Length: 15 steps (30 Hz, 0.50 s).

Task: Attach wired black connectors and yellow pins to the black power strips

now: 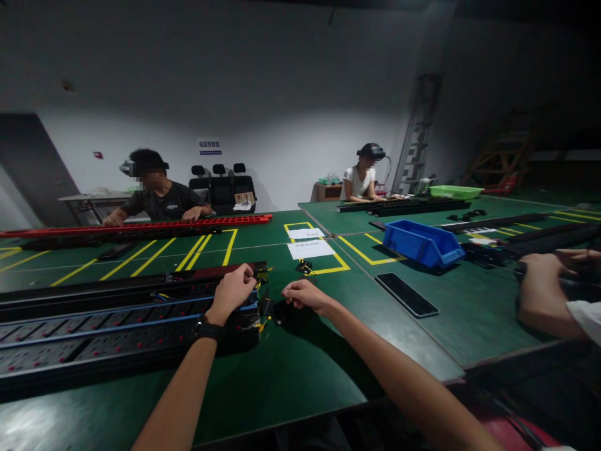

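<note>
My left hand [233, 289], with a black band on its wrist, rests over the right end of a long black rail assembly [131, 326] with blue strips and small red dots. Its fingers are curled near yellow and blue wire ends; what they hold is too small to tell. To the right, my right hand [303, 295] has its fingers pinched together just above a small black part [280, 312] on the green table. Yellow-tipped wires [261, 327] stick out from the rail's end, between the hands.
Paper sheets [310, 249] and a small black piece with yellow wires [306, 267] lie beyond my hands. Rightward are a phone [407, 294], a blue bin [422, 243] and another person's hands [539, 275]. Two people sit across the table, one behind a red rail [225, 221].
</note>
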Each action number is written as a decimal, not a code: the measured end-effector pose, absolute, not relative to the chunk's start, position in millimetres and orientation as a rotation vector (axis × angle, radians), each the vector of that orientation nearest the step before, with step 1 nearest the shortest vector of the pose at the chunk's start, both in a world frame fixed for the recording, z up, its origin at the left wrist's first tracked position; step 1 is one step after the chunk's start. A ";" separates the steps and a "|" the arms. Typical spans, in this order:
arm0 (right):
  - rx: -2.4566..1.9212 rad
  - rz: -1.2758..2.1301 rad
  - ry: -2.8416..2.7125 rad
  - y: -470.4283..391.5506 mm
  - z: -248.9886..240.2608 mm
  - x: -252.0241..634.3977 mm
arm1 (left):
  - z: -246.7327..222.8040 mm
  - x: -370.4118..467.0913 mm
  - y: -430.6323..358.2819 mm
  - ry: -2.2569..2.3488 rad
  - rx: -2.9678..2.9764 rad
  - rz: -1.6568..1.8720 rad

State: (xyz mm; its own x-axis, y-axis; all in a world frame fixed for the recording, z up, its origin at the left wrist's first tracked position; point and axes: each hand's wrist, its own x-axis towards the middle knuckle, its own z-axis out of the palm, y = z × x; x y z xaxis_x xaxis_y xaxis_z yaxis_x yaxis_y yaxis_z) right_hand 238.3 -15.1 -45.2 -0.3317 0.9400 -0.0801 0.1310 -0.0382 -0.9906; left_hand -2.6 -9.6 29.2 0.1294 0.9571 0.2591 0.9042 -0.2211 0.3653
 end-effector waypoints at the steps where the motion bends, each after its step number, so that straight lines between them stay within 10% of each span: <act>1: -1.164 1.439 -1.525 -14.4 -46.5 238.3 | 31.9 -2.4 -7.1 1.892 2.286 0.621; 15: -1.268 1.388 -1.503 -20.6 -42.7 233.2 | 22.8 -3.6 23.2 1.951 2.215 0.409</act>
State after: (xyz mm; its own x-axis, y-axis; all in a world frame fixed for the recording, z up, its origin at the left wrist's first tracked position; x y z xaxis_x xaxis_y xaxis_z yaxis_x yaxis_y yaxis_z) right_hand 233.2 -20.6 -42.7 -0.2587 0.9596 -0.1105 0.1861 -0.0628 -0.9805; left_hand -3.6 23.2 22.8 0.1107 0.9891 0.0971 0.9449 -0.1350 0.2982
